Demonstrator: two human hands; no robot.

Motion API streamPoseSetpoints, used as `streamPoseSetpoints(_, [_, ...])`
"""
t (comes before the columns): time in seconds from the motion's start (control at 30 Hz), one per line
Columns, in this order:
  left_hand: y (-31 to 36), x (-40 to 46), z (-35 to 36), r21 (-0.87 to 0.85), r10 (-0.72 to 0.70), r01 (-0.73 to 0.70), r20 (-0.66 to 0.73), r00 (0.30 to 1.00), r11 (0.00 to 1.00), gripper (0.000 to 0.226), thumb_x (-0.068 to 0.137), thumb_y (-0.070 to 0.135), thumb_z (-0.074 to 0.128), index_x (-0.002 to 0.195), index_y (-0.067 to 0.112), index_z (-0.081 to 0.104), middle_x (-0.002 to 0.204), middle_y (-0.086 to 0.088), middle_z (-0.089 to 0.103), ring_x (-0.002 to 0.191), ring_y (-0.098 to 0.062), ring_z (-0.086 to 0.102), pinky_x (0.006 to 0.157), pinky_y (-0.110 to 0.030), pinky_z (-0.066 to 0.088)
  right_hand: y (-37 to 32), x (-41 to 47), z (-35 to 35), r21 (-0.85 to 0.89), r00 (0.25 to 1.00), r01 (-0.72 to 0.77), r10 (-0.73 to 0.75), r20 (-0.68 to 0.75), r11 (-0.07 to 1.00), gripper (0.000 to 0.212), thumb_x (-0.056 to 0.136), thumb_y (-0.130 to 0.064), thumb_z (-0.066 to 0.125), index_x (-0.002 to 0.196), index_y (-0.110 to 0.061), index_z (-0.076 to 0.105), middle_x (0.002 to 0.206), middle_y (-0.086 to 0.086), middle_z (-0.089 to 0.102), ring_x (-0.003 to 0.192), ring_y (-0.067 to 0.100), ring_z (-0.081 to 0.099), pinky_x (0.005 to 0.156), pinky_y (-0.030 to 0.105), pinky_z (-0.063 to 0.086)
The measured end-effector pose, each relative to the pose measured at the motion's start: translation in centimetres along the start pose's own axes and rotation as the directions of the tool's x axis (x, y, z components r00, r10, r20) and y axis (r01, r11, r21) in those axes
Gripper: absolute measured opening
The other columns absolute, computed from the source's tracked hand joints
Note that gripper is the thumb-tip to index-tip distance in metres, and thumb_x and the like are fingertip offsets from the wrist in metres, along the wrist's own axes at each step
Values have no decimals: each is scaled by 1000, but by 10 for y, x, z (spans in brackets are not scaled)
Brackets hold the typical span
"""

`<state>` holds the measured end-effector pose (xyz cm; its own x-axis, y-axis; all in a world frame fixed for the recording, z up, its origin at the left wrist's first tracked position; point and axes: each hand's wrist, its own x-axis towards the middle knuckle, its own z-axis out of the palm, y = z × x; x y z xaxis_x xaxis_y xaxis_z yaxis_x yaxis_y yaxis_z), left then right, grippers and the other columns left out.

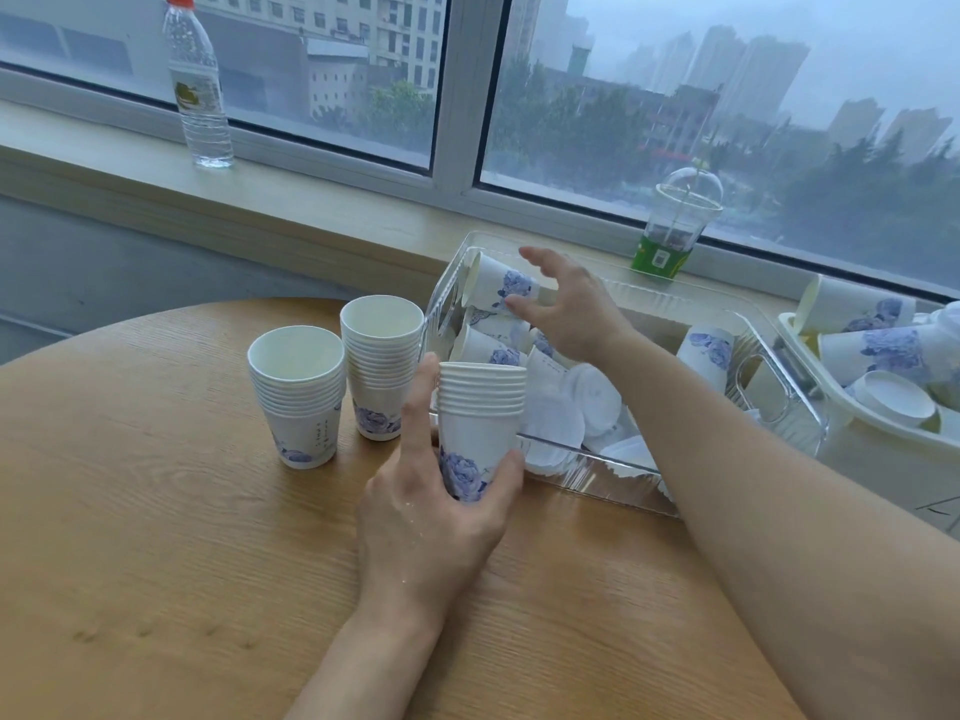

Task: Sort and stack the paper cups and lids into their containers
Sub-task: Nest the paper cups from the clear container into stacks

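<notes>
Head view: round wooden table (pixel 156 537) by a window sill.
Held stack (pixel 480 423): nested paper cups, upright, gripped low by left hand (pixel 431 517), fingers wrapped around it, just in front of clear bin (pixel 613 480).
Loose cup (pixel 498 285): lying on its side atop others in clear bin; right hand (pixel 566 309) spread over it, fingertips touching.
Lids (pixel 582 402): white, piled in clear bin.
Table stacks: short stack (pixel 298 394) beside tall stack (pixel 379 366), left of bin.
White basket (pixel 883 449): far right, more cups.
Sill: water bottle (pixel 197 80), domed drink cup (pixel 675 226).
</notes>
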<state>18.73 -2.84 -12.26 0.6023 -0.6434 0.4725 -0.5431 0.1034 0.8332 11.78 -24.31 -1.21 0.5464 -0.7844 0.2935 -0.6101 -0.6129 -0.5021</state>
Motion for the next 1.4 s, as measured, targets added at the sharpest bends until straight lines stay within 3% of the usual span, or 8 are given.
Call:
streamPoseSetpoints(0.23, [0,0,0,10,-5,5,14,1000,1000,101,77,62,74,160,52,18,101,11,75,86,-21,75,76,-46,61,4,27,17,-162,1000,-24,22,-15,986,76,87,-43,81,153,-27,46,137,1,60,129,25,49,112,44,38])
streamPoseSetpoints(0.43, [3,-1,0,37,4,-5,28,1000,999,99,76,66,71,160,51,21,107,15,74,84,-20,75,75,-45,61,7,25,20,-346,999,-21,29,17,938,71,83,-47,82,145,-27,54,135,4,57,128,29,48,108,43,38])
streamPoseSetpoints(0.53, [4,-1,-1,17,19,-20,72,997,1000,98,76,65,72,159,51,23,100,17,71,76,-16,72,71,-43,61,7,13,13,-209,997,-42,28,-72,977,63,85,-45,82,139,-24,58,123,3,62,117,27,54,101,43,43])
streamPoseSetpoints(0.67, [5,-2,-1,18,53,-56,132,990,998,96,75,66,72,157,52,25,90,20,66,71,-11,69,67,-42,60,-1,-36,-8,186,983,8,26,-180,983,50,83,-41,86,126,-24,67,108,-5,71,101,19,64,91,41,55])
streamPoseSetpoints(0.8, [6,-3,-2,20,72,-78,207,976,997,90,74,67,70,153,55,28,89,23,66,74,-9,68,71,-42,60,-4,-111,-32,478,949,26,128,-287,878,47,86,-43,84,126,-24,68,113,-7,75,106,18,69,92,42,58])
streamPoseSetpoints(0.97, [4,-5,-2,-21,121,-120,305,945,993,88,74,63,73,152,56,33,93,19,68,78,-5,67,72,-39,58,-1,-196,-35,776,915,25,298,-271,630,46,89,-30,73,132,-19,62,117,-5,76,110,9,71,88,23,54])
streamPoseSetpoints(1.2, [8,-12,2,-30,191,-194,360,913,981,83,74,50,78,150,51,44,108,24,67,94,-6,68,77,-35,59,14,-233,-3,887,861,63,424,-280,458,49,86,-25,73,132,-9,64,128,5,74,123,19,68,104,31,51])
streamPoseSetpoints(1.4, [10,-17,7,-61,286,-288,424,860,956,80,74,38,80,149,41,53,113,14,69,101,-9,68,80,-33,56,28,-235,9,928,847,107,456,-272,356,45,90,-16,79,132,-12,62,119,2,75,116,17,68,98,27,52])
